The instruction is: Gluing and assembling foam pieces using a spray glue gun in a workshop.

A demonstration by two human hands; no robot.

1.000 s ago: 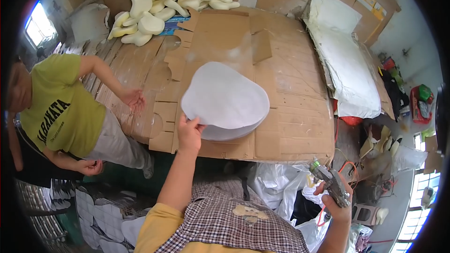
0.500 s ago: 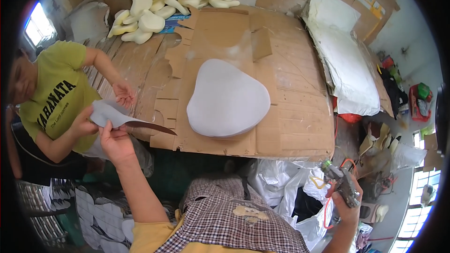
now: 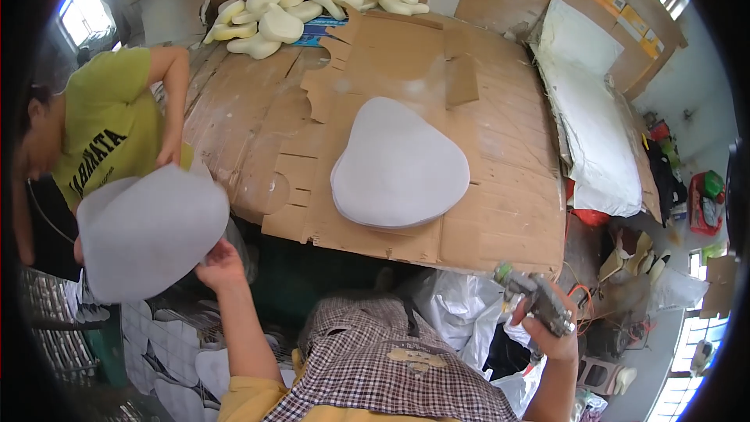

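Note:
My left hand (image 3: 222, 267) pinches the lower right edge of a light grey, rounded-triangular fabric piece (image 3: 152, 234), which hangs tilted off the table's left side. A co-worker's fingers touch its left edge too. In my right hand (image 3: 551, 336) is a spray gun (image 3: 535, 302) with a green part at its front end, raised by the table's near right corner. On the cardboard in the middle lies a stack of similar grey pieces (image 3: 400, 164), with neither hand touching it.
Cardboard sheets (image 3: 500, 187) cover the table. Cream foam saddle shapes (image 3: 281, 25) are heaped at the far left. A white-covered board (image 3: 594, 125) leans at the right. The co-worker (image 3: 117, 117) stands at the left. White plastic bags (image 3: 453, 297) sit below the near edge.
The grey piece has swung out flat toward me, and my left hand has moved down and right with it. My right hand has shifted left with the spray gun. The head view has turned slightly left.

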